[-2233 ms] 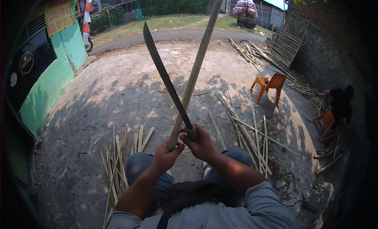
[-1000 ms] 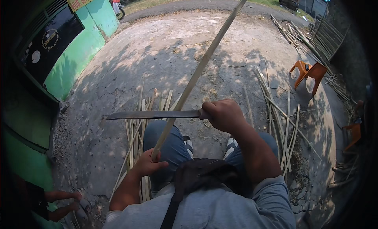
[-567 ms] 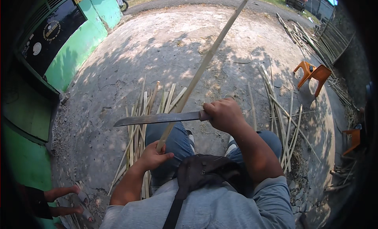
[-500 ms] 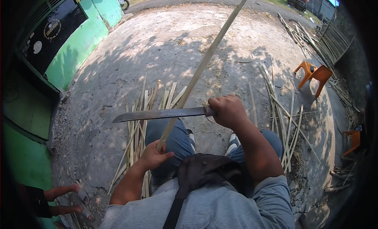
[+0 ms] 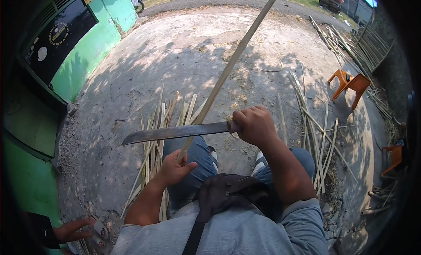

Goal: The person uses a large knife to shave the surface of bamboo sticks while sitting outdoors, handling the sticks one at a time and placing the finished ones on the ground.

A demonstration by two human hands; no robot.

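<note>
Wrapped round the handle of a machete (image 5: pixel 175 133) is my right hand (image 5: pixel 255 125), in front of my right knee. The long blade points left and lies across a bamboo strip (image 5: pixel 232 64), seemingly against it. My left hand (image 5: pixel 174 168) grips the strip's lower end above my left thigh, its thumb out to the right. From there the strip slants up and away to the right, past the top of the picture. Beyond and left of my left leg lies a pile of bamboo strips (image 5: pixel 153 145) on the ground.
More bamboo strips (image 5: pixel 322 141) lie right of my right knee. An orange plastic chair (image 5: pixel 351 86) stands farther right, with bamboo poles (image 5: pixel 335 42) behind it. At the left is a green wall (image 5: pixel 83 70); another person's legs (image 5: pixel 72 230) show at lower left.
The machete blade tip has dropped slightly and shifted left. My left hand has moved a little to the right with the strip. The other person's legs at lower left have shifted.
</note>
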